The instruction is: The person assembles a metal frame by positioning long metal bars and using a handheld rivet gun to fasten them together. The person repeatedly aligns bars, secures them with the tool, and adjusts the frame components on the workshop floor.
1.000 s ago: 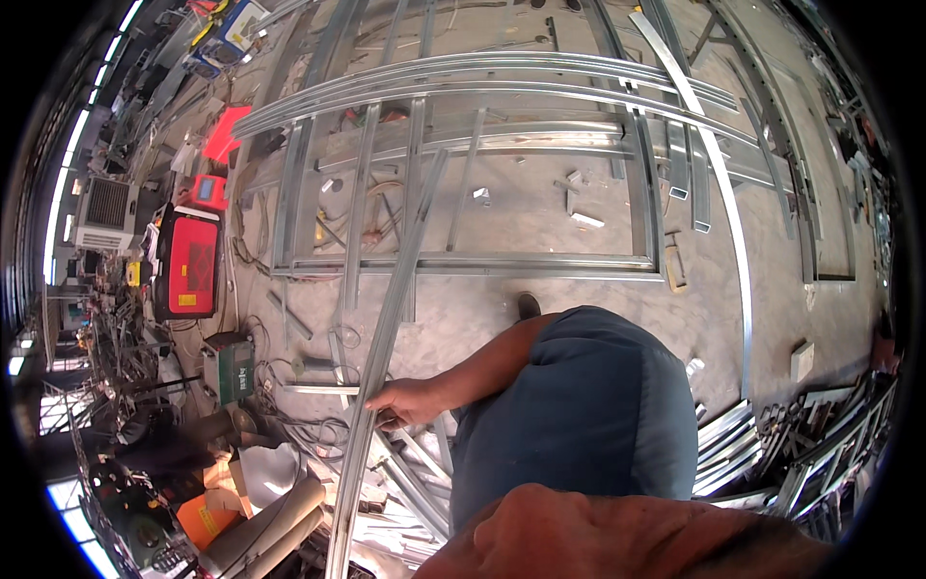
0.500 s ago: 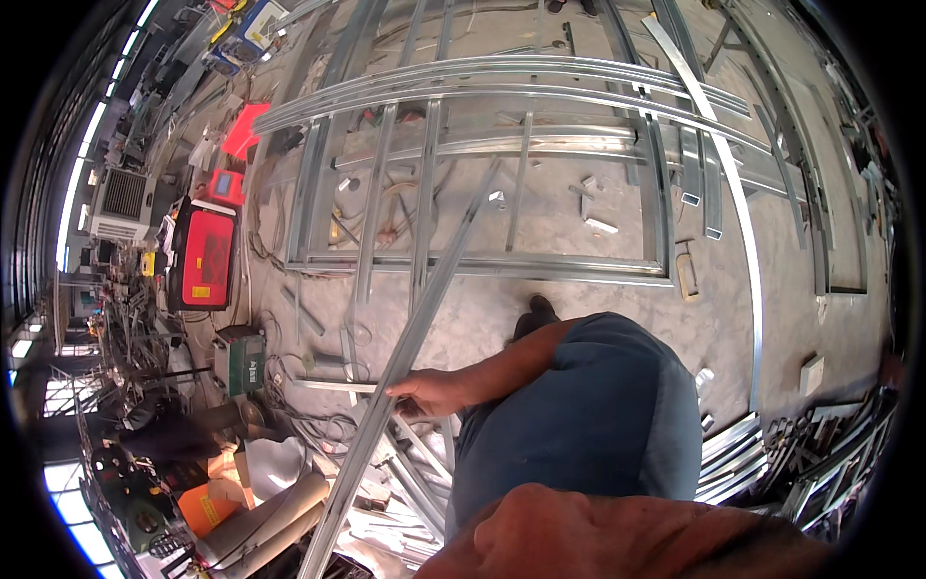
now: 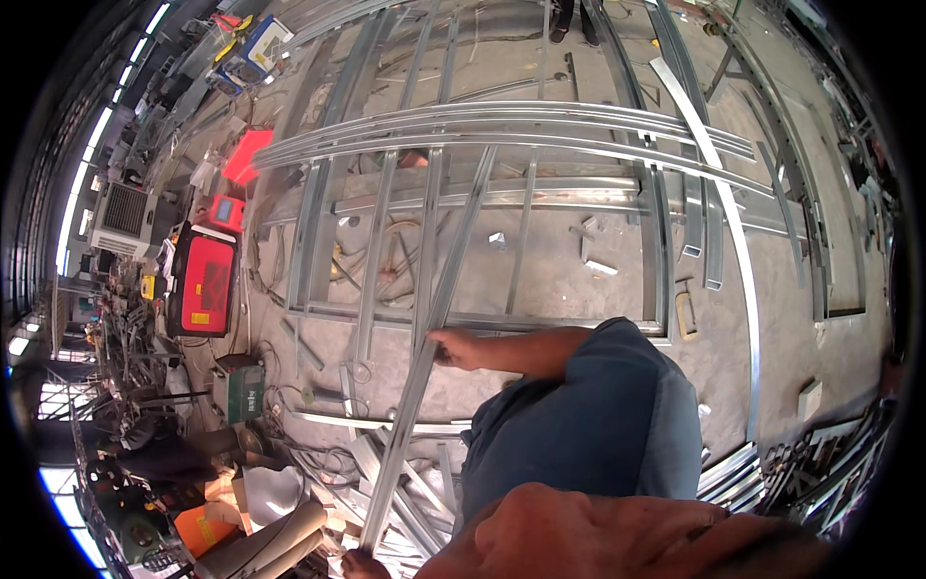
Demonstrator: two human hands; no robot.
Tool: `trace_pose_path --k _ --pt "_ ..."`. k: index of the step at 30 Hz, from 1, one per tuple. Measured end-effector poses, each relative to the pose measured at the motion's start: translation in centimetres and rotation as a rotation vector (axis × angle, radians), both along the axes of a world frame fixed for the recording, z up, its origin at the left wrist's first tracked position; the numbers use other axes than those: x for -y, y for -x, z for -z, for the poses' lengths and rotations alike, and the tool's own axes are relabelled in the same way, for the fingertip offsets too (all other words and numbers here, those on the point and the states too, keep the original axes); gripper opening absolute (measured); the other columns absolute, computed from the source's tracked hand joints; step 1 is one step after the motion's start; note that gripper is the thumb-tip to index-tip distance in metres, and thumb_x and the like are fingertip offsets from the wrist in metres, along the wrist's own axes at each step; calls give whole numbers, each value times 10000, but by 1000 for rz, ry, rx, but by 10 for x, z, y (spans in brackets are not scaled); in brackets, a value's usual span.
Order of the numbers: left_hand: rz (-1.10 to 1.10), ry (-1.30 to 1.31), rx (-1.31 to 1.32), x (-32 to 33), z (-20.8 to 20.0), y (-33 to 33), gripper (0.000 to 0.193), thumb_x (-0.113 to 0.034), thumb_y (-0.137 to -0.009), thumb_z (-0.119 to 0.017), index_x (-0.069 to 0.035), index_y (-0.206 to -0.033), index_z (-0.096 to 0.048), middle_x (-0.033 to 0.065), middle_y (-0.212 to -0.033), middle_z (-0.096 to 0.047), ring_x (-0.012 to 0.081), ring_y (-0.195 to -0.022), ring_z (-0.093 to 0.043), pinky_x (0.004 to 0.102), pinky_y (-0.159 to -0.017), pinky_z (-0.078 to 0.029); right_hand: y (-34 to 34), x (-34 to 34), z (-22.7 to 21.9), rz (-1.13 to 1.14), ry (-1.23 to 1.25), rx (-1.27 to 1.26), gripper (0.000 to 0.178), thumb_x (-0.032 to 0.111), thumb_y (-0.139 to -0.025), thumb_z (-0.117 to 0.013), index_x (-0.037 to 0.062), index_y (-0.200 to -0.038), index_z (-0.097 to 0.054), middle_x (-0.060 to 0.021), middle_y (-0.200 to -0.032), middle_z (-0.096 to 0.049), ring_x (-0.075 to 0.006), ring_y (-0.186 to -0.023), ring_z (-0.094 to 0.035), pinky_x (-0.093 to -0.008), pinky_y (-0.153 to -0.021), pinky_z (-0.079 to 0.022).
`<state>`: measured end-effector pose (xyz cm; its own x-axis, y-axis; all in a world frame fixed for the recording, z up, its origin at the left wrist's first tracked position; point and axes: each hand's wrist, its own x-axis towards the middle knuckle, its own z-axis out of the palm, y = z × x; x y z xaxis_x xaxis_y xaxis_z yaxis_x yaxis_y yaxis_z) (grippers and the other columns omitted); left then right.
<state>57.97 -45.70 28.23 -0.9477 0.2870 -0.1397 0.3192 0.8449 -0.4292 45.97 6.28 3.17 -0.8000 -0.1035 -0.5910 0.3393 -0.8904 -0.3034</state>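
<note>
"So, where does the metal rail (image 3: 411, 396) lie?"

"Left of centre. It slants from the upper middle down to the lower edge of the frame, upper end leaning right. Grey, long, straight, ribbed along its length."

"Grip?"

"Right hand (image 3: 457, 349): fingers wrapped on the rail around its middle, thumb side uppermost; forearm runs in from a blue sleeve at centre right. Left hand (image 3: 362, 565): at the rail's lower end, lower edge of the frame, partly cut off. Cannot tell how its fingers close."

"Surroundings?"

"A welded frame (image 3: 660, 251) of grey bars on the floor, upper centre; the rail's upper part passes in front of it. Long rails (image 3: 502, 112) cross that frame from side to side. Whether the rail's upper end touches them, cannot tell."

"Further out?"

"Pale flat strip (image 3: 733, 212), bowed, at the right. Thin bright strip (image 3: 338, 420) behind the rail, lower left. Red machine (image 3: 204, 282) at the left, green box (image 3: 237, 389) below it. Another person's dark shoes (image 3: 590, 34), top centre."
</note>
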Motion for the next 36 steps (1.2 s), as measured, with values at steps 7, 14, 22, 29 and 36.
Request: trace_pose_path --k 7,14,22,29,36 --pt "-89 -406 -16 -228 157 21 54 -103 -783 -577 -83 -828 -555 131 -851 -626 387 -815 -630 516 -722 -514 -73 -6 15 -486 -345 181 461 504 -947 -616 62 -1078 -597 -34 -937 -552 -162 -801 -564 -372 -684 -510" --pt "159 -822 211 -394 231 59 339 -223 -828 -654 -79 -1123 -573 175 -987 -616 379 -883 -626 504 -754 -520 -102 8 61 -634 -260 12 472 428 -1037 -493 5 -1242 -535 -92 -1018 -660 -199 -867 -654 -327 -727 -533" --pt "-459 -464 713 -207 158 -28 828 -407 -728 -771 -90 -1430 -467 189 -1107 -671 398 -1010 -659 516 -846 -540 -131 27 48 -613 -772 -55 525 505 -1018 -496 46 -1255 -590 -71 -1106 -674 -202 -1009 -667 -374 -813 -567" --pt "-349 -380 616 -148 219 -52 346 -267 -707 -704 -72 -971 -593 170 -892 -707 403 -817 -708 523 -727 -561 -110 24 11 -479 -544 341 567 543 -990 -518 37 -1238 -585 -124 -1211 -640 -238 -1001 -676 -402 -804 -563" --pt "-269 -596 566 -238 251 -10 305 -341 -759 -688 -107 -910 -563 138 -834 -703 388 -774 -711 516 -684 -562 -92 -26 24 -926 -1119 172 665 629 -963 -448 34 -871 -731 -97 -763 -719 -242 -687 -702 -402 -659 -547"
